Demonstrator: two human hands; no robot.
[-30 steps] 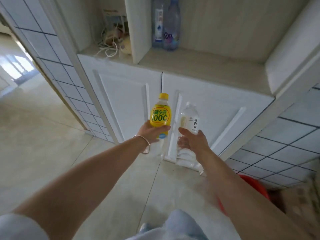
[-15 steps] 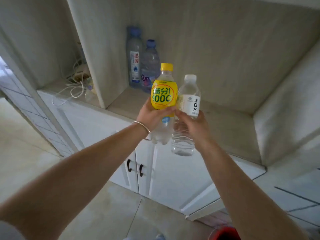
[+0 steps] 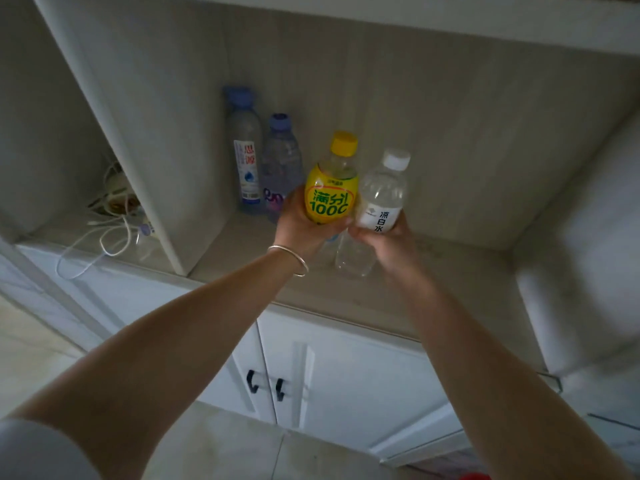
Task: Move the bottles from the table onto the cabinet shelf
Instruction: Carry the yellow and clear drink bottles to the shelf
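Your arms have carried both bottles up over the shelf (image 3: pixel 398 289), so setting down is next. Left hand (image 3: pixel 298 226) wraps the yellow bottle (image 3: pixel 330 199); right hand (image 3: pixel 388 240) wraps the clear bottle (image 3: pixel 379 202), side by side, touching. Two blue-capped bottles (image 3: pixel 263 164) stand far left against the divider (image 3: pixel 152 188); cables (image 3: pixel 104 233) lie beyond it.

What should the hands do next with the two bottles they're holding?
Probably lower both onto the shelf: the left hand grips the yellow-capped bottle, the right hand the white-capped bottle, side by side above bare board.
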